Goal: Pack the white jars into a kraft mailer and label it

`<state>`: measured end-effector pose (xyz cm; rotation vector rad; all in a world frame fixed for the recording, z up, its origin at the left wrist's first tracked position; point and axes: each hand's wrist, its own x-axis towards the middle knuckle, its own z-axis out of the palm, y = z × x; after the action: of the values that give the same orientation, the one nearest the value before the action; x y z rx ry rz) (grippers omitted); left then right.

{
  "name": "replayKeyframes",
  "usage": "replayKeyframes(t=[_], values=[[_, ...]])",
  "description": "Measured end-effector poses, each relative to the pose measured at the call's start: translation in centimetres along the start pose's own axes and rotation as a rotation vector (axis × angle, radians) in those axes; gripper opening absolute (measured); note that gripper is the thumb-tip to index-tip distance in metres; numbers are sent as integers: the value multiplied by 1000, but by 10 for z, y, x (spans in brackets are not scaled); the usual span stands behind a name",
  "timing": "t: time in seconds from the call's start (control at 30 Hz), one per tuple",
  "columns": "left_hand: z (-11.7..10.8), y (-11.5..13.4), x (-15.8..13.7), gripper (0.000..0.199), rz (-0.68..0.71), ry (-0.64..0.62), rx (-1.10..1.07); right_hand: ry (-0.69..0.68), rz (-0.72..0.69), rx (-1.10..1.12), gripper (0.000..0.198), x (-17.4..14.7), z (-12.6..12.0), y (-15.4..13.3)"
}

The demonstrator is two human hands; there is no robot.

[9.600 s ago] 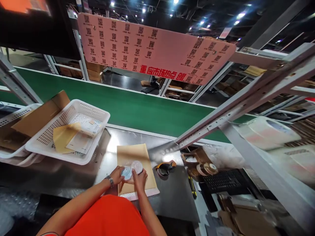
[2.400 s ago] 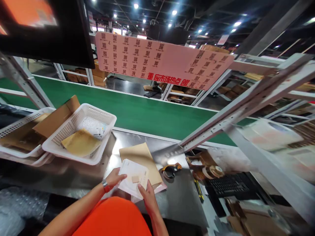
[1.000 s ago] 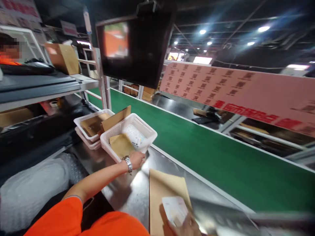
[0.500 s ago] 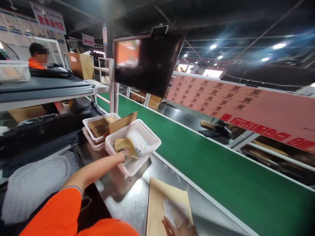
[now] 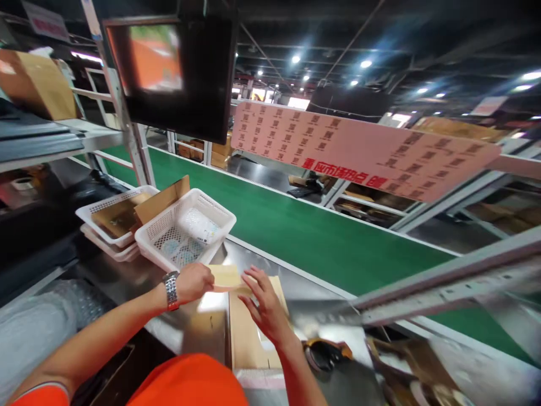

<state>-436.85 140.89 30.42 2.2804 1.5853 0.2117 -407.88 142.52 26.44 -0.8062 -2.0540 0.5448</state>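
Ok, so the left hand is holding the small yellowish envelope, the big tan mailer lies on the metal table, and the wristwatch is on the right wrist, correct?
Not quite: the wristwatch is on the left wrist, as the head view shows. The rest is right: the left hand holds the small yellowish envelope, and the big tan mailer lies on the metal table.

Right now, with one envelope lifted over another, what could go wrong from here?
The small envelope might slip or bend: the left grip pinches one end, and whether the right grip touches the other is unclear. The white card, partly hidden by the right grip above the large envelope, could get nudged. The scanner appears close beside the right forearm, so an outward swing might bump it.
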Motion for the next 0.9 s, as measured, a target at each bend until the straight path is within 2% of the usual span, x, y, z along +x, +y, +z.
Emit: replayKeyframes(t=[0.1, 0.27, 0.37, 0.47, 0.5, 0.63, 0.73, 0.83, 0.9], values=[[1, 16, -4, 23, 40, -95, 92, -88, -69, -60, 18, -4, -6, 0], [7, 16, -4, 23, 31, -161, 70, -15, -4, -69, 18, -36, -14, 6], [17, 20, -3, 15, 84, -178, 12, -5, 71, -76, 19, -50, -17, -1], [28, 31, 1, 53, 194, -147, -89, -35, 102, -109, 18, -58, -17, -9], [33, 36, 4, 55, 234, -137, -130, -43, 102, -124, 18, -61, -17, -11], [52, 54, 17, 23, 306, -182, -157, -63, 117, -158, 19, -70, -18, -15], [64, 59, 25, 20, 278, -213, -155, -82, 163, -149, 20, -77, -19, -16], [72, 58, 29, 11, 214, -180, -207, -75, 204, -97, 17, -84, -17, -16], [77, 57, 30, 22, 167, -156, -265, 3, 260, -62, 22, -88, -12, -18]])
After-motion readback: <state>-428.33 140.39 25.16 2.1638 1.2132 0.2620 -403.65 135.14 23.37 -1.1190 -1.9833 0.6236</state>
